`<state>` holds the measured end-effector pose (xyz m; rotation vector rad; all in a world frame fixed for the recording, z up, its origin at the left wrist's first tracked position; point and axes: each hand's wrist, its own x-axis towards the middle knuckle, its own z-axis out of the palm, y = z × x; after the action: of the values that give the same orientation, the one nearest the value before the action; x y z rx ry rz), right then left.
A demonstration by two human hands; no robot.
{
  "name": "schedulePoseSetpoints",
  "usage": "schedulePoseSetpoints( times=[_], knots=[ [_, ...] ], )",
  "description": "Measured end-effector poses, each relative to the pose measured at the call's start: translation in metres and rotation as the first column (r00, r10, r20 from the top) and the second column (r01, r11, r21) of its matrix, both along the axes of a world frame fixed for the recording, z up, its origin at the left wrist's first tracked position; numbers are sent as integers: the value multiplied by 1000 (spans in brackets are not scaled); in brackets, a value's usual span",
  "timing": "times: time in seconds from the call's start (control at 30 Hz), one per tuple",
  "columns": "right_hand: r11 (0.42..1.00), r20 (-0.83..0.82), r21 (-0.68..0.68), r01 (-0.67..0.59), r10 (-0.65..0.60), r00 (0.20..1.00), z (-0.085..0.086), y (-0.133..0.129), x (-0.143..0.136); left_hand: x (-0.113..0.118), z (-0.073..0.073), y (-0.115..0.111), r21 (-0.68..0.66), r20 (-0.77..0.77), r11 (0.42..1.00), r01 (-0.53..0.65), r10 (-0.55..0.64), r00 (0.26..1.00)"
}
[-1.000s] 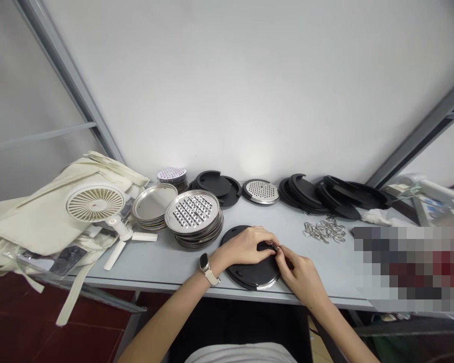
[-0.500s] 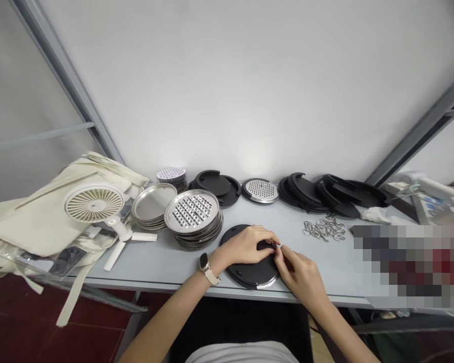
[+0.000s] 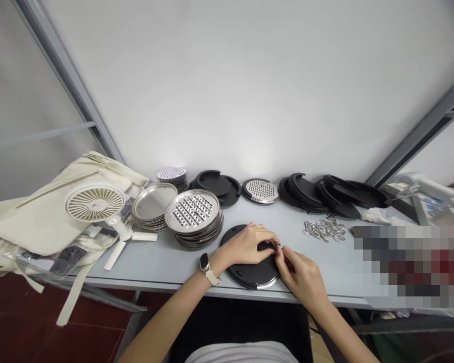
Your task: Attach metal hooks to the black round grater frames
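A round black disc (image 3: 249, 272) with a shiny metal edge at its lower right lies near the table's front edge. My left hand (image 3: 245, 245), with a watch at the wrist, rests over it, thumb and fingers closed round a small black part (image 3: 267, 245) at its upper right. My right hand (image 3: 300, 275) is pinched at the disc's right rim, its fingertips against those of my left hand; what it holds is too small to make out. Behind the hands lies a black disc with a perforated metal plate (image 3: 262, 190).
Stacked metal grater plates (image 3: 194, 214) and plain metal plates (image 3: 154, 202) stand to the left, beside a white fan (image 3: 95, 203) and a cream bag (image 3: 49, 217). Black rings (image 3: 306, 191) and a pile of metal clips (image 3: 325, 229) lie to the right.
The fingertips of both hands have shifted slightly at the disc's rim, and the small white spot between them no longer shows. The disc has stayed in place.
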<state>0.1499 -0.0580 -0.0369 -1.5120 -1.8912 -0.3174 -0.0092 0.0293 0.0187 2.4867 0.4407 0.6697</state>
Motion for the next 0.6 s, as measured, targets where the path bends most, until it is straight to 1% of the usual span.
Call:
schedulePoseSetpoints(
  times=[0.07, 0.23, 0.33, 0.43, 0.6],
  knots=[
    [1000, -4, -14, 3, -3, 1000, -1, 1, 0, 0, 0, 0, 7, 0, 1000, -2, 2, 1000],
    [993, -30, -112, 44, -47, 998, 0, 2, -1, 1, -3, 1, 25, 8, 999, -30, 29, 1000],
    [988, -28, -145, 56, -60, 998, 2, 2, -2, 2, -4, 1, 23, 2, 999, -29, 29, 1000],
    [986, -39, -160, 53, -60, 997, 4, 2, -3, 2, -5, 1, 25, 0, 999, -30, 30, 1000],
    [988, -103, -152, 17, -33, 994, 2, 1, -3, 2, -6, 1, 26, -8, 999, -48, 48, 999]
  ],
)
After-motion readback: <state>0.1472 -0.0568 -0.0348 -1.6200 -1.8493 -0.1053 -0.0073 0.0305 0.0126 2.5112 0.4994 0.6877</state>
